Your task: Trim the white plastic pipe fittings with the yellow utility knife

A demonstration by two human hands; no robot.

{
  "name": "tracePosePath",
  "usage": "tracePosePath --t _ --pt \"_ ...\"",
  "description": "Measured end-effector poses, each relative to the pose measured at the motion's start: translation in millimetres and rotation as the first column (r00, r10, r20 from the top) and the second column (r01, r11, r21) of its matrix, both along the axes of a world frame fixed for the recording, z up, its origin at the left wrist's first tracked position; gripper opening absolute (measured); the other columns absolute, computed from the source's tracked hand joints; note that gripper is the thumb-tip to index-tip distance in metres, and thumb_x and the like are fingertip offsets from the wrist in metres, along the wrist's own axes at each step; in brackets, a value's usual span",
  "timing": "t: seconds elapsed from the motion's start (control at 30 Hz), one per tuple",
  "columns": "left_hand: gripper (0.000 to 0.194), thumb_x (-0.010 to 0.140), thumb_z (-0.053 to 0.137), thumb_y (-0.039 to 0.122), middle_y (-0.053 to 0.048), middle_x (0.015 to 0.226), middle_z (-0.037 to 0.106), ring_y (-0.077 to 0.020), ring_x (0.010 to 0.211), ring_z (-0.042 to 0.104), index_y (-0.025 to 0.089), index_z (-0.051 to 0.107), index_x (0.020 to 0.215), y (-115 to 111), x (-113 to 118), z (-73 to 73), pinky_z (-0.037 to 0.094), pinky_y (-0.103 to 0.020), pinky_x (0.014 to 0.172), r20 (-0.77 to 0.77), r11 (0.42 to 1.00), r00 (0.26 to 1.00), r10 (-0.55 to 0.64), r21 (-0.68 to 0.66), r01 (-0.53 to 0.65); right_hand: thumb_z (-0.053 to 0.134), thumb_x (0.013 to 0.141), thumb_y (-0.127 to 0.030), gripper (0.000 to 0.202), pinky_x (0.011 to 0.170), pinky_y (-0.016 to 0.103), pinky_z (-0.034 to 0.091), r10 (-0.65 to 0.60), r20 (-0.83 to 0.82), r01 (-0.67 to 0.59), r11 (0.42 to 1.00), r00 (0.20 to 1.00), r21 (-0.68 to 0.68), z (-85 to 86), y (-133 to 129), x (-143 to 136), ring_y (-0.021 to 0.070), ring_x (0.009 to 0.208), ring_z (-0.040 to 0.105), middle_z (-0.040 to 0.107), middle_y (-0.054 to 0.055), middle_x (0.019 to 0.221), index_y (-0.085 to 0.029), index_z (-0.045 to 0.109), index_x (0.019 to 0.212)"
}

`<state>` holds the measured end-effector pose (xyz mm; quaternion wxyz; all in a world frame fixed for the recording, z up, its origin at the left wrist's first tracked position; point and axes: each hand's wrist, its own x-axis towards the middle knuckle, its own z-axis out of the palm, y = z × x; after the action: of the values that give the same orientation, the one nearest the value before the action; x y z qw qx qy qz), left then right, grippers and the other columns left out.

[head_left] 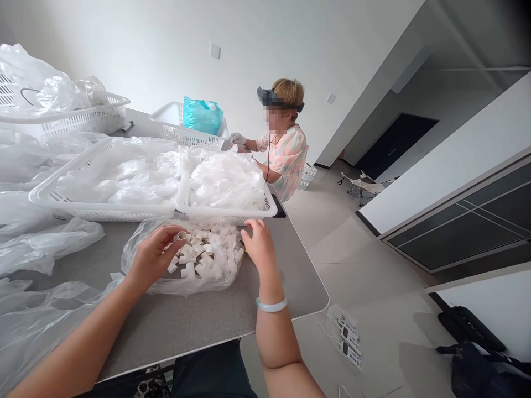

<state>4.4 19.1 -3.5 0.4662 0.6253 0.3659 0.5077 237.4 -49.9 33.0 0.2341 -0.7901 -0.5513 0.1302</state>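
Observation:
My left hand (pixel 154 255) pinches a small white pipe fitting (pixel 182 236) between thumb and fingers, above an open clear plastic bag (pixel 143 243). Inside the bag lies a heap of similar white tee-shaped pipe fittings (pixel 194 255). At the bag's right edge is my right hand (pixel 260 246), with thumb and forefinger slightly apart and nothing visible between them. A small dark and yellow item shows partly below that thumb, too hidden to name. A pale bangle (pixel 271 305) circles my right wrist.
Behind the bag stand two white baskets (pixel 124 209) (pixel 228 212) full of clear plastic bags. More plastic film (pixel 37 243) covers the table's left side. Across the table, a person (pixel 286 149) works beside a basket holding a turquoise bag (pixel 202 116). Power strips (pixel 350 342) lie on the floor.

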Motion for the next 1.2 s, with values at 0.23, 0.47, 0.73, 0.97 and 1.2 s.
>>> tracePosePath --t 0.23,0.47,0.73,0.97,1.2 --pt "0.019 0.074 0.076 0.038 -0.005 0.090 0.070 -0.0207 0.082 0.065 0.028 0.071 0.089 3.0 -2.7 -4.2 0.052 -0.030 0.071 -0.062 0.991 0.998 -0.026 0.126 0.034 0.063 0.076 0.000 0.035 0.079 0.029 0.049 0.123 -0.019 -0.123 0.949 0.992 -0.291 -12.8 0.3 21.0 0.0270 0.106 0.067 0.073 0.011 0.112 -0.019 0.071 0.104" --pt "0.025 0.081 0.068 0.046 -0.006 0.090 0.068 -0.0206 0.079 0.061 0.023 0.067 0.093 12.5 -7.3 -13.3 0.052 -0.032 0.066 -0.208 0.979 0.978 -0.008 0.195 0.050 0.061 0.079 -0.003 0.025 0.076 0.028 0.046 0.076 0.028 -0.061 0.928 0.997 -0.368 -1.5 -6.8 34.8 0.0268 0.102 0.066 0.071 0.014 0.108 -0.015 0.069 0.100" --pt "0.028 0.084 0.067 0.049 -0.009 0.094 0.074 -0.0230 0.079 0.068 0.024 0.067 0.097 4.4 -3.9 -4.1 0.056 -0.032 0.062 -0.179 0.986 0.981 -0.081 0.127 0.105 0.043 0.095 -0.018 0.053 0.103 0.037 0.047 0.224 0.043 -0.223 0.974 0.974 -0.033 41.9 -17.9 17.8 0.0242 0.128 0.054 0.056 0.014 0.138 -0.018 0.046 0.148" --pt "0.033 0.079 0.072 0.054 -0.007 0.099 0.078 -0.0256 0.078 0.075 0.028 0.068 0.098 -2.8 -1.8 4.5 0.063 -0.036 0.069 -0.041 0.986 0.986 -0.164 -0.005 0.164 0.042 0.091 -0.010 0.052 0.088 0.040 0.057 0.408 0.339 -0.479 0.863 0.848 0.160 11.4 0.8 -36.9 0.0251 0.104 0.062 0.062 0.014 0.115 -0.016 0.047 0.142" --pt "0.056 0.069 0.078 0.070 -0.005 0.074 0.073 -0.0237 0.069 0.068 0.021 0.072 0.097 -7.0 -1.4 10.2 0.059 -0.034 0.063 -0.041 0.983 0.987 -0.157 -0.100 0.153 0.040 0.094 -0.010 0.041 0.065 0.030 0.050 0.461 0.411 -0.552 0.823 0.787 0.134 -2.3 -2.4 -52.4 0.0204 0.082 0.063 0.066 0.008 0.101 -0.019 0.049 0.133"
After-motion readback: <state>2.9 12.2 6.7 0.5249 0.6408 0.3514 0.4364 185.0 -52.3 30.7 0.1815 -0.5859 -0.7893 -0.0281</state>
